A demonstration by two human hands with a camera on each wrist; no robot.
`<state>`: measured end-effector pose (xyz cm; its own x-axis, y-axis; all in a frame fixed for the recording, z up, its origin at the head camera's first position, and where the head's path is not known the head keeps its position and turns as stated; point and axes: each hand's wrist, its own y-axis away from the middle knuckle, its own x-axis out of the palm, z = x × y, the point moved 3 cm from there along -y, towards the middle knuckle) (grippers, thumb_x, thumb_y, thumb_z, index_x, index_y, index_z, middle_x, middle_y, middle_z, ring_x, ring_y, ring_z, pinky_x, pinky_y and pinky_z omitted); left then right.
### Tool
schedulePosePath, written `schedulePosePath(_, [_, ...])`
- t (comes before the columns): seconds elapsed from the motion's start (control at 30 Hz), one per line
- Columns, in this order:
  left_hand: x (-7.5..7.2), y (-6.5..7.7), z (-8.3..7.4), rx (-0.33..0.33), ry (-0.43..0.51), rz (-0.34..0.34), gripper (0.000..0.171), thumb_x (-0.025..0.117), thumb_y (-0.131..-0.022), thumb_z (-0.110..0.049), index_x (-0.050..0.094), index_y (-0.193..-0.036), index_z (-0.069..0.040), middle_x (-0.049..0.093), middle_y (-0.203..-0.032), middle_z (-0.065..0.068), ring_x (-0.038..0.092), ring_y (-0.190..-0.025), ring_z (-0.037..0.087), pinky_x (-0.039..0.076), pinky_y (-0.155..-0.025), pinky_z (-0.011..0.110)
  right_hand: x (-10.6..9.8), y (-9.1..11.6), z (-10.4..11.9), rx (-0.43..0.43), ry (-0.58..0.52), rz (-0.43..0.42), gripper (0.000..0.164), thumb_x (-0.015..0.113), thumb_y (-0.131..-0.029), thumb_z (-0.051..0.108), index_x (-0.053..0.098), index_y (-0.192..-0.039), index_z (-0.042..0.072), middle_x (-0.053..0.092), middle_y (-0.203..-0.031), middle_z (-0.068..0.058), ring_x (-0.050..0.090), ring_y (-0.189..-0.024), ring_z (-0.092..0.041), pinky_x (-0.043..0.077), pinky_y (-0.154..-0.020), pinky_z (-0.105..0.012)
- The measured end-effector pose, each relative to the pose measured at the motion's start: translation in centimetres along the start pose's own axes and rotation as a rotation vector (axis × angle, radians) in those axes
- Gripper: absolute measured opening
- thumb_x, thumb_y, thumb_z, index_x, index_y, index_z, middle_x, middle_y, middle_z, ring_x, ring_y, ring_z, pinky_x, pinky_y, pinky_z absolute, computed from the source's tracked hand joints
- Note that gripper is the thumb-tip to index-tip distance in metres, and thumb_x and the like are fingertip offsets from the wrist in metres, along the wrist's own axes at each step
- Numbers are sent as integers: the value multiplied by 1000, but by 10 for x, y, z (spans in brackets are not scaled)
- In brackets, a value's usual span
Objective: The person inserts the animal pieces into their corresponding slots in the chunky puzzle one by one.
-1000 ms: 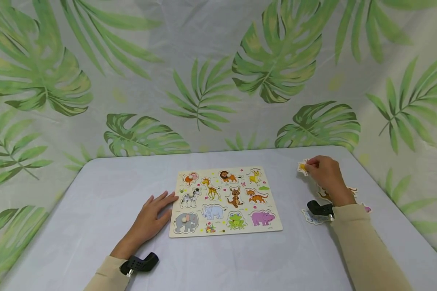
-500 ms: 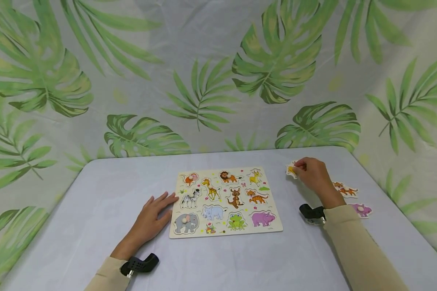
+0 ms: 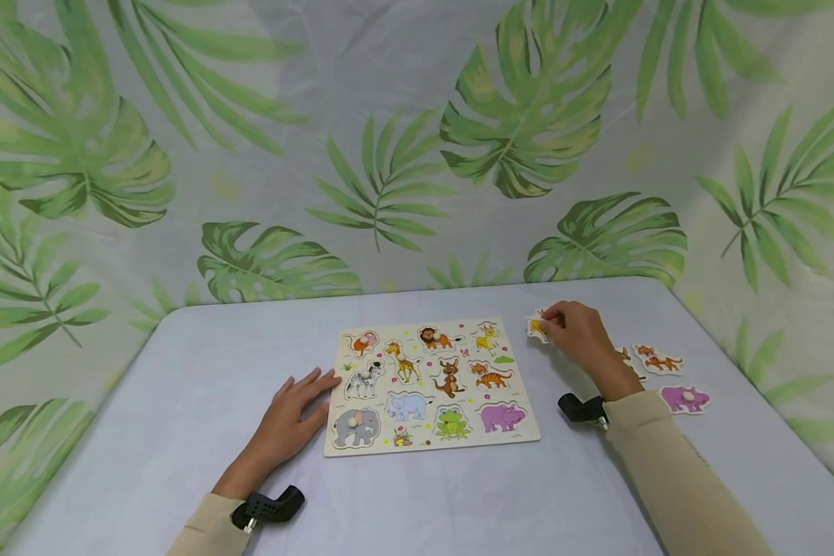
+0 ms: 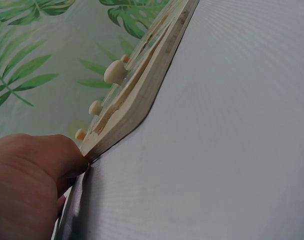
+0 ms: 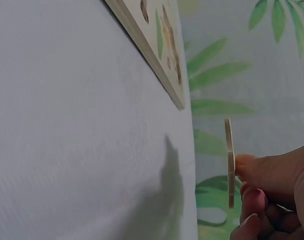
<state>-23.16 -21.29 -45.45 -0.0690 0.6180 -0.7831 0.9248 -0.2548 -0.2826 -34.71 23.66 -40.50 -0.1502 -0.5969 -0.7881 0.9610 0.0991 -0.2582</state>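
A wooden animal puzzle board [image 3: 472, 442] lies mid-table. My left hand [image 3: 292, 417] rests at its left edge, fingers extended and fingertips on the rim. In the left wrist view, the thumb is against the edge of the board, and round knobs [image 4: 115, 72] stand up from the puzzle pieces in it. My right hand [image 3: 580, 336] pinches a yellow animal puzzle piece [image 3: 537, 327] between thumb and fingers, just right of the board's top right corner. The right wrist view shows this piece [image 5: 230, 170] edge-on, held above the table, its shadow falling on the cloth.
Right of my right wrist lie a tiger puzzle piece [image 3: 659, 360] and a purple hippo puzzle piece [image 3: 686, 399]. A brown piece [image 3: 627, 357] is partly covered by the hand. A leaf-print cloth [image 3: 382, 193] hangs behind the white table [image 3: 431, 502].
My right hand has carried the yellow animal puzzle piece leftward toward the board, uncovering the tiger and hippo pieces. The left hand has stayed in place.
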Motion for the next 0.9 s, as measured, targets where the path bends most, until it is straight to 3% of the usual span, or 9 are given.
schedulePosePath(0.4, [1, 1, 0, 5, -24, -25, 42, 61, -93, -10, 58, -134, -13, 51, -142, 7, 38, -137, 33, 15, -115, 57, 10, -9, 24, -53, -35, 2, 16, 67, -91, 14, 67, -96, -1, 62, -86, -14, 55, -74, -25, 47, -63, -36])
schedulePosePath(0.9, [1, 0, 0, 1, -17, -23, 42, 61, -92, -9, 59, -134, -12, 51, -142, 7, 38, -138, 32, 15, -115, 56, 26, -17, 44, -34, -102, -5, 15, 68, -91, 13, 68, -96, -1, 63, -86, -13, 54, -74, -24, 47, -62, -33])
